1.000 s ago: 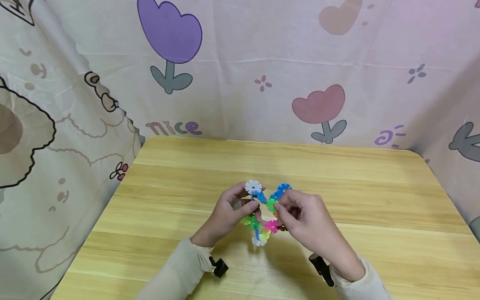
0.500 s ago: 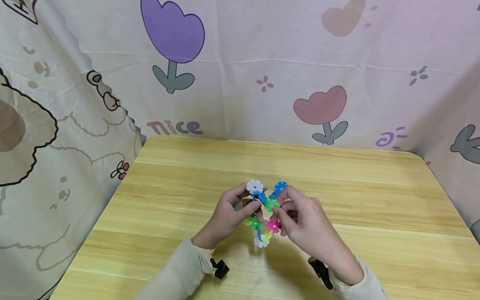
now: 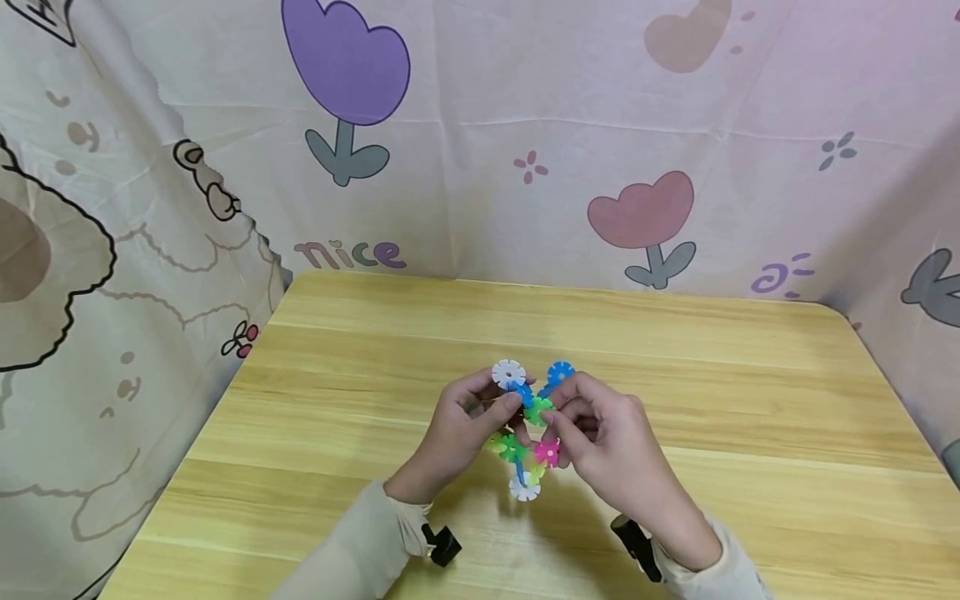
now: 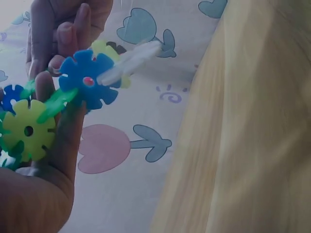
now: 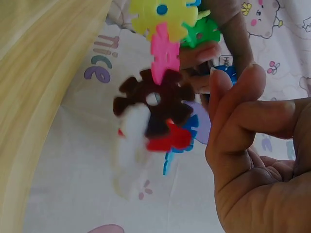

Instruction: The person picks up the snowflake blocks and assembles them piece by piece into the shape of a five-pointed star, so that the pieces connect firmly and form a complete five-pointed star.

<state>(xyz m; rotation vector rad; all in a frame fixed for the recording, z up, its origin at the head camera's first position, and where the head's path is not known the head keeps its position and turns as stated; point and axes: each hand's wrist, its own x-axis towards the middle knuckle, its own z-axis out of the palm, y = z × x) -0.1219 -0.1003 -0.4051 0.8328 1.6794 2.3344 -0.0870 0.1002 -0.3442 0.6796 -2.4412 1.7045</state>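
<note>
Between both hands, above the table, is a ring of notched plastic discs slotted together. My left hand (image 3: 453,442) holds its left side, the thumb on a blue disc below the upper white disc (image 3: 508,374). The right hand (image 3: 611,437) pinches a green disc (image 3: 537,411), next to another blue disc (image 3: 560,375). Lower down hang a pink disc (image 3: 547,452) and a second white disc (image 3: 525,488). A yellow disc (image 4: 41,138) lies against the left fingers in the left wrist view. The right wrist view shows a brown disc (image 5: 177,97) and a red disc (image 5: 177,138).
Below the hands is a wood-grain table (image 3: 360,333). A cloth (image 3: 480,200) printed with flowers hangs behind it and along its sides. Each wrist wears a small black camera, such as the left one (image 3: 444,546).
The right hand has shifted slightly left with the green disc, closer to the blue disc at the left thumb. That thumb has moved up a little. The ring's lower end has swung slightly right.
</note>
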